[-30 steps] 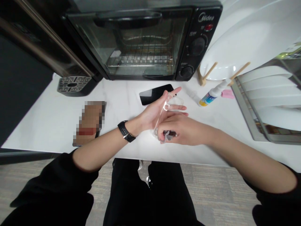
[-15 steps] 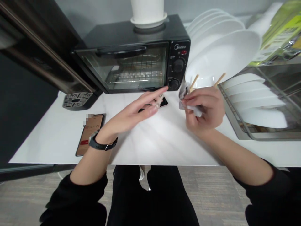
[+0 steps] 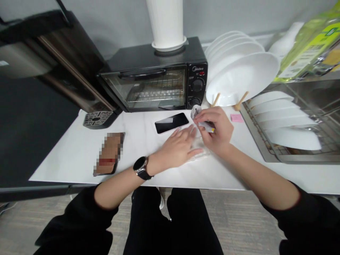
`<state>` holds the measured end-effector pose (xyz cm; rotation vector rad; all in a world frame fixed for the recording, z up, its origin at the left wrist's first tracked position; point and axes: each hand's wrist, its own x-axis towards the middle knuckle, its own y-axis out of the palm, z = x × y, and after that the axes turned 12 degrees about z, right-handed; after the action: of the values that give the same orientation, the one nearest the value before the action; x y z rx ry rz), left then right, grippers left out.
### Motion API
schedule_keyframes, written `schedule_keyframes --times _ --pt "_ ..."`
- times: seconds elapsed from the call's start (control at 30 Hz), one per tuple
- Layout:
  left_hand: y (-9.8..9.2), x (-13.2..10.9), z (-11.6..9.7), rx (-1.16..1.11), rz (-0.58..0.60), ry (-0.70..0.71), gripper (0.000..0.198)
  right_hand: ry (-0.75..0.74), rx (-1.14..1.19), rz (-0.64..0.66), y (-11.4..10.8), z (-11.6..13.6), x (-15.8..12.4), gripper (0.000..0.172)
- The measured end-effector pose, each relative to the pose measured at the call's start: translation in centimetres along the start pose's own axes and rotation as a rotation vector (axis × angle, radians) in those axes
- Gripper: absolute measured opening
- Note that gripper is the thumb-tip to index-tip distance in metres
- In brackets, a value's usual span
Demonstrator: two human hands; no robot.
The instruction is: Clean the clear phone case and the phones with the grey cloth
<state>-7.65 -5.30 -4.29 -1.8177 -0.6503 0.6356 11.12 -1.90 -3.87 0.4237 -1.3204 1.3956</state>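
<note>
My left hand lies flat, fingers stretched, over a piece of clear crinkled plastic on the white countertop. Part of that plastic is hidden beneath the palm. With fingertips pinched together, my right hand grips a crumpled silvery-grey wrapper just beyond the left fingers. A small yellow spot shows on the wrapper's edge below my right fingers. Behind my left hand lies a phone with a dark screen.
A black toaster oven carries a white pot. White plates stand upright on a wooden-pegged rack, near a pink note. Right is a dish basket; left, a second phone and a drip tray.
My left hand has come down and right, from above the counter onto the clear plastic. My right hand has moved left and slightly down with the wrapper. The view has shifted.
</note>
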Motion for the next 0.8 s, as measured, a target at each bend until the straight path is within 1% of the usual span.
schedule_keyframes --times 0.03,0.1,0.13,0.17,0.2,0.27,0.33,0.37,0.5,0.57,0.63,0.67,0.73,0.77,0.8 --pt "-0.7 0.1 1.2 0.032 -0.012 -0.074 0.080 -0.011 0.003 -0.007 0.0 0.0 0.0 0.016" --pt "-1.7 0.4 3.7 0.094 -0.057 -0.278 0.085 -0.023 0.007 -0.012 -0.1 -0.1 0.1 0.018" --pt "-2.0 0.6 4.9 0.099 -0.043 -0.361 0.090 -0.023 0.007 -0.010 0.0 -0.2 0.1 0.017" --pt "-2.0 0.8 5.9 0.088 -0.019 -0.402 0.095 -0.015 0.007 0.001 0.0 -0.2 0.0 0.017" --pt "-2.0 0.9 6.7 0.077 -0.015 -0.389 0.094 -0.005 0.006 0.015 0.1 -0.3 0.0 0.016" --pt "-1.6 1.1 7.6 0.066 -0.055 -0.315 0.086 0.029 0.003 0.052 0.2 -0.5 -0.2 0.014" --pt "-1.2 1.2 7.8 0.076 -0.116 -0.253 0.076 0.061 -0.003 0.082 0.4 -0.6 -0.5 0.015" --pt "-1.1 1.2 7.7 0.088 -0.136 -0.245 0.074 0.073 -0.005 0.091 0.4 -0.6 -0.6 0.015" --pt "-1.7 0.7 7.4 0.109 -0.138 -0.238 0.071 0.085 -0.018 0.052 0.5 -0.5 -0.6 0.013" --pt "-2.5 0.2 7.4 0.031 -0.163 -0.210 0.067 0.055 -0.010 0.002 0.4 -0.3 -0.4 0.011" --pt "-3.2 -0.3 7.3 -0.174 -0.229 -0.148 0.065 0.018 -0.004 -0.035 0.3 -0.1 -0.2 0.012" --pt "-3.5 -0.4 7.1 -0.338 -0.267 -0.106 0.065 0.006 -0.008 -0.045 0.2 0.0 -0.2 0.012" --pt "-3.9 -0.5 6.4 -0.777 -0.317 -0.035 0.066 0.005 -0.023 -0.050 0.2 0.0 -0.1 0.011" --pt "-3.8 -0.5 6.0 -1.032 -0.307 -0.015 0.067 0.015 -0.031 -0.048 0.2 -0.1 -0.2 0.011" --pt "-3.7 -0.4 5.5 -1.276 -0.269 -0.006 0.068 0.027 -0.035 -0.044 0.2 -0.1 -0.2 0.010"
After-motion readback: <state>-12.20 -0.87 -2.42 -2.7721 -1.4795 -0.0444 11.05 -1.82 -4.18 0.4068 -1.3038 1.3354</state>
